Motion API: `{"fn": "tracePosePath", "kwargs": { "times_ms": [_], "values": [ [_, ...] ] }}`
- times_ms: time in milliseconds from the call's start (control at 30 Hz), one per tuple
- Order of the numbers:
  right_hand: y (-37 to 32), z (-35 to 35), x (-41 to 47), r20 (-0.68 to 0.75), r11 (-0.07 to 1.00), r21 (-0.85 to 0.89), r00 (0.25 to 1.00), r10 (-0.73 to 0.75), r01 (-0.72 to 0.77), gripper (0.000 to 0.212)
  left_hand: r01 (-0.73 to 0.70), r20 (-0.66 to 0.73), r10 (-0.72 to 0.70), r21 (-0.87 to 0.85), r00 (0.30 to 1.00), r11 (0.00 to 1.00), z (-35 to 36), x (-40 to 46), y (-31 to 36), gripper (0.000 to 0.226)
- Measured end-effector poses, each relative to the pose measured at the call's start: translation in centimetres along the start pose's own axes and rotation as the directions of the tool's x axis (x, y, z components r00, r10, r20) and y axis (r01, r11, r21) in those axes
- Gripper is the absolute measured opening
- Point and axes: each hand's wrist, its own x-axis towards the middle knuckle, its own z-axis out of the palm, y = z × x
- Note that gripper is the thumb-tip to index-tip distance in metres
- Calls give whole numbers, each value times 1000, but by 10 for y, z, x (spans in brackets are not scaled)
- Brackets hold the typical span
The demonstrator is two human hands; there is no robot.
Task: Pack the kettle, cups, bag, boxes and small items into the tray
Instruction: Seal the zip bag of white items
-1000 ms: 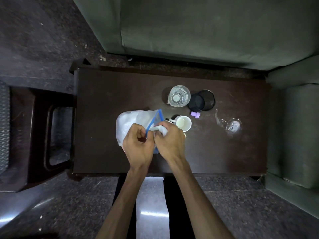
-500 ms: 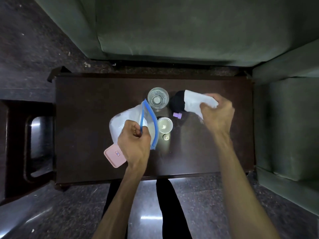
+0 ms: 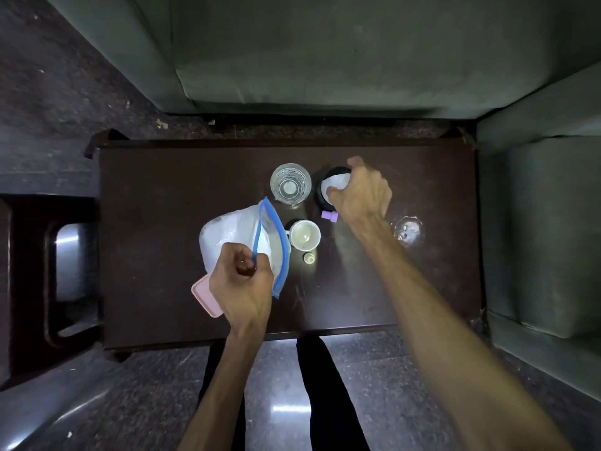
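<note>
On the dark wooden table (image 3: pixel 156 222), my left hand (image 3: pixel 242 283) grips the blue rim of a translucent zip bag (image 3: pixel 227 232) and holds its mouth apart. My right hand (image 3: pixel 361 190) presses a white crumpled cloth or paper (image 3: pixel 335 183) into a black cup (image 3: pixel 320 196). A clear glass (image 3: pixel 290 187) stands left of that cup. A white mug (image 3: pixel 304 235) sits beside the bag, with a small bottle cap (image 3: pixel 309 258) in front of it. A small purple item (image 3: pixel 329 216) lies by the black cup. A pink box (image 3: pixel 205 296) pokes out under my left hand.
A clear glass lid or dish (image 3: pixel 408 231) lies at the table's right. Green sofa cushions (image 3: pixel 325 53) border the far side and the right (image 3: pixel 546 222). A dark wooden chair (image 3: pixel 48 265) stands to the left. My legs (image 3: pixel 325 385) are below the table's near edge.
My right hand left the bag, carried the white wad right, and now pushes it down into the black cup. The left hand keeps the bag's rim; the pink box came into sight.
</note>
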Motion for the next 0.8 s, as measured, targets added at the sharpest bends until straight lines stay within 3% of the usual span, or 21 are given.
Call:
{"fn": "tracePosePath", "kwargs": {
  "times_ms": [67,133,267,367,467,500,567,633,667,733,800],
  "values": [
    [4,0,-9,-126,998,56,992,0,8,53,19,16,-19,-19,1000,1000,-2,3,-2,19],
    [9,1,-18,-209,993,107,978,-23,46,38,14,31,-13,-21,999,1000,-5,4,-2,20],
    [10,5,-23,-79,995,95,997,-25,32,30,-8,44,8,3,999,1000,-11,7,3,22],
    [-1,-1,-38,-216,983,183,976,33,7,31,-26,60,26,-8,998,1000,-14,10,5,23],
    [-24,-2,-72,-319,942,317,948,-3,110,24,-32,67,34,-27,997,999,-17,13,4,22],
    [-32,1,-84,-239,918,381,971,-14,107,24,-32,65,34,-35,997,999,-19,14,4,23],
    [-45,9,-105,128,853,515,992,13,-78,36,-38,64,42,-61,997,997,-23,17,3,23],
    [-56,17,-120,471,753,577,882,9,-316,40,-61,68,69,-117,995,991,-28,20,4,22],
    [-61,23,-127,549,703,599,836,-11,-384,36,-75,70,86,-146,994,986,-31,22,4,22],
    [-68,33,-139,531,638,664,846,-35,-390,18,-78,94,97,-181,991,980,-37,26,4,26],
    [-74,38,-149,453,623,702,891,-19,-344,16,-62,160,95,-199,983,978,-41,26,5,24]
  ]
}}
